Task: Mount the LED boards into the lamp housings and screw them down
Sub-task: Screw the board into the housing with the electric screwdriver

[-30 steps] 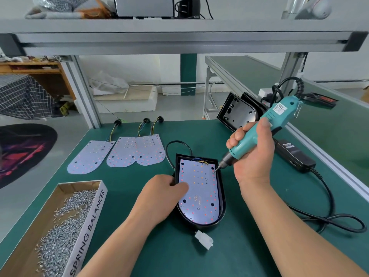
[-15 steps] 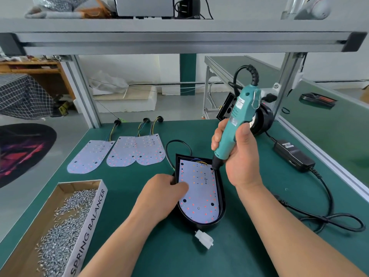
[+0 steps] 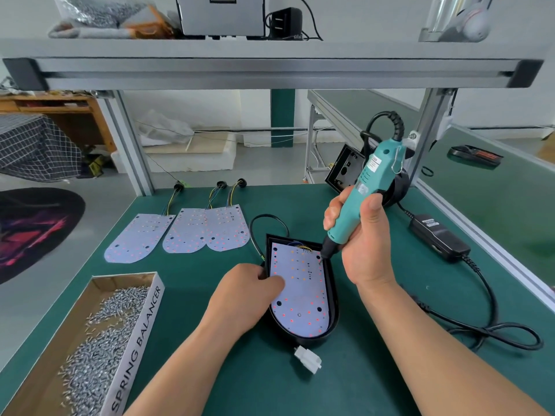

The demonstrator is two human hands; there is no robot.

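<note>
LED board [image 3: 300, 295] sits inside the black lamp housing [image 3: 332, 283], flat on the green bench mat [image 3: 375, 379], centre-front btwn both forearms. Board's rounded end pts toward the person, wired end away.

L hand [image 3: 243, 295] holds the lamp housing at its left rim: fingers curled over the edge, thumb [image 3: 276, 283] lying on the board. R hand [image 3: 365, 244] is wrapped round a teal electric screwdriver [image 3: 375, 169], held nearly upright w/ its top tilted right. Bit tip [image 3: 320, 259] touches the board near its far right corner; can't tell if a screw is under it.

White connector [image 3: 307, 358] lies on the mat just in front of the housing's rounded end. Thin black cable [image 3: 268, 215] loops off the far left corner.

Further out: 3 spare LED boards [image 3: 186, 232] w/ wire tails lie side by side, far-left of the housing, the two right ones overlapping. Cardboard box [image 3: 136, 343] marked SPRING BALANCER at near left, holding loose silver screws [image 3: 99, 349]. Right side: black power brick [image 3: 438, 238] w/ its cord [image 3: 494, 301] curling over the mat. Behind the driver, another black housing [image 3: 342, 169] leans at the bench's back edge.
</note>
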